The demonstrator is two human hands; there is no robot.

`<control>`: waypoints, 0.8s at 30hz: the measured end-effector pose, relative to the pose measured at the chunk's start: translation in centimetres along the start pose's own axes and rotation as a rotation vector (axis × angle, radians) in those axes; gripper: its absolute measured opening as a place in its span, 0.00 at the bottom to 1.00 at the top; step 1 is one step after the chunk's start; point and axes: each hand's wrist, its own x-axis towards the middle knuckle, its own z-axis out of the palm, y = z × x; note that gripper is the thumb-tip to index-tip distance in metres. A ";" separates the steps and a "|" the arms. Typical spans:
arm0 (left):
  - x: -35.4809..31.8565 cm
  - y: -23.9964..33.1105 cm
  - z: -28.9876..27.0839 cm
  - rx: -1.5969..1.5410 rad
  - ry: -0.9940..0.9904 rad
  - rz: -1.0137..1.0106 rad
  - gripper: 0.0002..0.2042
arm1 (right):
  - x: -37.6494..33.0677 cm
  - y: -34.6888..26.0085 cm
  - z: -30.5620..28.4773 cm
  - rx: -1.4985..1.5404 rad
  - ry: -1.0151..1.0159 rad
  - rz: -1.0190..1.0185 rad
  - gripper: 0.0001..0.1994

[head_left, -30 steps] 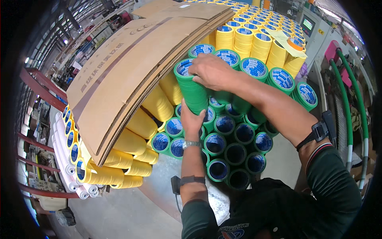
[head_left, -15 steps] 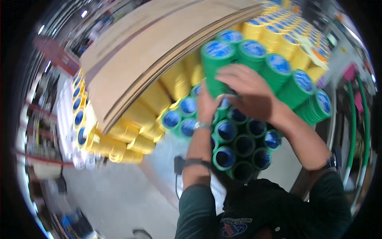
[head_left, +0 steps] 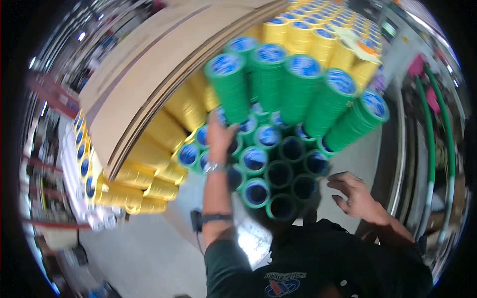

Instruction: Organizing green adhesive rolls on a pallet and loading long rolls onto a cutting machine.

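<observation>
Green tape rolls (head_left: 233, 97) stack into finely ridged cylinders with glossy blue-lined cores, tall columns standing behind lower ones whose round, hollow mouths face up. At the foot of the leftmost tall column is the left hand (head_left: 219, 136), thumb angled out; blur hides whether it grips. Well apart from it, the right hand (head_left: 355, 196) hangs loosely curled and unfilled, beside the lower columns. Smooth yellow rolls (head_left: 166, 130) bulge beneath flat brown cardboard sheets (head_left: 149, 69) with layered edges.

Blurred shirt logo (head_left: 282, 287), blurred print (head_left: 303, 65) inside green rolls (head_left: 300, 97), none readable
</observation>
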 end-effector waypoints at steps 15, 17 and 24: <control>-28.5 26.1 -2.1 -0.363 0.268 -0.048 0.19 | -21.7 14.7 5.9 0.337 -0.326 0.442 0.19; -30.4 27.0 2.9 -0.537 -0.010 -0.007 0.17 | -23.8 16.2 5.8 0.273 -0.485 0.463 0.21; -33.1 33.2 16.2 -0.711 -0.656 0.210 0.19 | -33.5 21.3 3.4 0.360 -0.492 0.737 0.23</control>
